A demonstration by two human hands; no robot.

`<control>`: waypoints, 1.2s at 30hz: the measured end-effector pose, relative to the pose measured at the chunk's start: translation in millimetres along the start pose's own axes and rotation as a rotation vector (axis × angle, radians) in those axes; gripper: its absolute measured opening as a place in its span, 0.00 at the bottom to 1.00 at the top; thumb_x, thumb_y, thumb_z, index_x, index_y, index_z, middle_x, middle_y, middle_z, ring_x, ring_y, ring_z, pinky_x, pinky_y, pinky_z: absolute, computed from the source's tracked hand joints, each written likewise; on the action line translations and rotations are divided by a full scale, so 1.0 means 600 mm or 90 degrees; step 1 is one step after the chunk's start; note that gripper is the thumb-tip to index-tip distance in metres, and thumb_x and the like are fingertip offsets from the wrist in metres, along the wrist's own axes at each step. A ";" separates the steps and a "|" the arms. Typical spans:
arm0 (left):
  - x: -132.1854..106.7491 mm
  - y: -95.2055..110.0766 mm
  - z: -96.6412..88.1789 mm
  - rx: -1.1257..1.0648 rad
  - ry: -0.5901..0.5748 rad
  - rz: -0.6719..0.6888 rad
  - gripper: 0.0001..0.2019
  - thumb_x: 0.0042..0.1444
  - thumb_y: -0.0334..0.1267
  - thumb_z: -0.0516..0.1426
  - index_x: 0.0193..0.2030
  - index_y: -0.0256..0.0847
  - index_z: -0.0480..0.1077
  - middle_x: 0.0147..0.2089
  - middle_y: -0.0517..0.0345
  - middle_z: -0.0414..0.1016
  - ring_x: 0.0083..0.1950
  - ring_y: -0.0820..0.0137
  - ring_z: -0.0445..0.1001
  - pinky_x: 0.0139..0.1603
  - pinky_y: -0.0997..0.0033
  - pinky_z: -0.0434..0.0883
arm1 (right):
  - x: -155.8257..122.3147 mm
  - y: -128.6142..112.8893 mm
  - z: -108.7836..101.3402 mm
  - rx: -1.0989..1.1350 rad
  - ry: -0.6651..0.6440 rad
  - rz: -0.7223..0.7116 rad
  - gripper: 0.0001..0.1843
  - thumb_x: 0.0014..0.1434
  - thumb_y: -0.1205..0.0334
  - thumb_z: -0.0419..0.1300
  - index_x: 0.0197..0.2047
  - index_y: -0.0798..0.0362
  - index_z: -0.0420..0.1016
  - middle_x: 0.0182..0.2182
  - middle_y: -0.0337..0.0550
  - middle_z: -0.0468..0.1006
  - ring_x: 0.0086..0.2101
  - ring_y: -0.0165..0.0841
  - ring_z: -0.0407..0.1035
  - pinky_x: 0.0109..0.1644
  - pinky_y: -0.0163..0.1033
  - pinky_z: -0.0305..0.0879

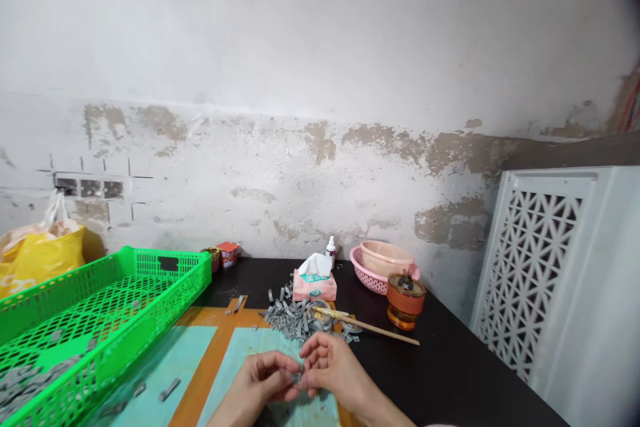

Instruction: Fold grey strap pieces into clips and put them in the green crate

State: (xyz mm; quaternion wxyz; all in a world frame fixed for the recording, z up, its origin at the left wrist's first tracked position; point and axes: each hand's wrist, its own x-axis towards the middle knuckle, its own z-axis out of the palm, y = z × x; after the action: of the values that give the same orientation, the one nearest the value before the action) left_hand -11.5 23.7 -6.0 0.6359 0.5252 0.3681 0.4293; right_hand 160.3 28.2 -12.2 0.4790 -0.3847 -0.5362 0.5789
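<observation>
My left hand (257, 385) and my right hand (333, 370) meet low in the middle of the view, with the fingertips of both pinching a small grey strip (297, 377). Its exact shape is mostly hidden by my fingers. Just beyond them lies a heap of similar grey strips (293, 320) on a wooden board (207, 373) covered with pale teal mats (250, 343). A loose strip (170, 389) rests on the left mat. A bright green plastic mesh tray (107, 300) at the left holds more grey strips.
A pair of wooden sticks (380, 328) lies across the board edge. A tissue box (314, 287), white bottle (331, 251), pink basket (373, 271) and amber jar (405, 300) stand on the black table (450, 360). A yellow bag sits far left; a white lattice panel stands right, before a stained wall.
</observation>
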 end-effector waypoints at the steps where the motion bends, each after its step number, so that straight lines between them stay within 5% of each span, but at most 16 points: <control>1: 0.000 0.001 0.000 0.003 -0.001 -0.005 0.19 0.36 0.51 0.70 0.27 0.35 0.79 0.24 0.54 0.81 0.24 0.71 0.73 0.30 0.72 0.68 | 0.000 0.000 0.000 -0.001 0.000 0.000 0.22 0.29 0.66 0.73 0.30 0.57 0.71 0.19 0.33 0.73 0.18 0.25 0.64 0.24 0.34 0.66; 8: 0.006 -0.014 -0.009 -0.029 0.017 0.006 0.18 0.31 0.46 0.73 0.25 0.36 0.78 0.19 0.59 0.77 0.21 0.73 0.71 0.27 0.73 0.65 | -0.005 -0.012 -0.007 -0.077 -0.038 0.001 0.14 0.37 0.64 0.70 0.30 0.57 0.75 0.20 0.36 0.74 0.20 0.27 0.65 0.24 0.33 0.62; 15: 0.010 -0.018 -0.018 -0.035 0.002 0.009 0.17 0.34 0.46 0.72 0.27 0.37 0.77 0.22 0.56 0.80 0.23 0.72 0.73 0.28 0.73 0.66 | -0.021 -0.035 -0.021 -0.078 -0.166 -0.031 0.16 0.38 0.64 0.71 0.35 0.54 0.83 0.29 0.39 0.76 0.28 0.28 0.69 0.35 0.34 0.62; 25: 0.001 -0.015 -0.010 -0.045 -0.030 -0.004 0.16 0.38 0.46 0.71 0.29 0.37 0.79 0.25 0.54 0.82 0.26 0.72 0.75 0.32 0.73 0.68 | -0.026 -0.041 -0.022 -0.071 -0.220 0.014 0.17 0.44 0.51 0.70 0.31 0.57 0.82 0.22 0.40 0.76 0.24 0.27 0.70 0.35 0.36 0.67; 36: 0.000 -0.011 -0.003 -0.057 -0.013 -0.001 0.15 0.36 0.44 0.73 0.25 0.37 0.76 0.21 0.60 0.77 0.24 0.74 0.72 0.26 0.77 0.67 | -0.011 -0.019 -0.012 -0.035 -0.087 0.043 0.21 0.34 0.53 0.74 0.26 0.58 0.72 0.16 0.38 0.74 0.18 0.28 0.68 0.25 0.35 0.65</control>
State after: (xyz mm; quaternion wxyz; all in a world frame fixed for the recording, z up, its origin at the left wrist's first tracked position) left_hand -12.4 23.6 -13.1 0.6627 0.5005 0.3425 0.4392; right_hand 170.3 23.5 -2.0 0.4109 -0.3749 -0.5700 0.6048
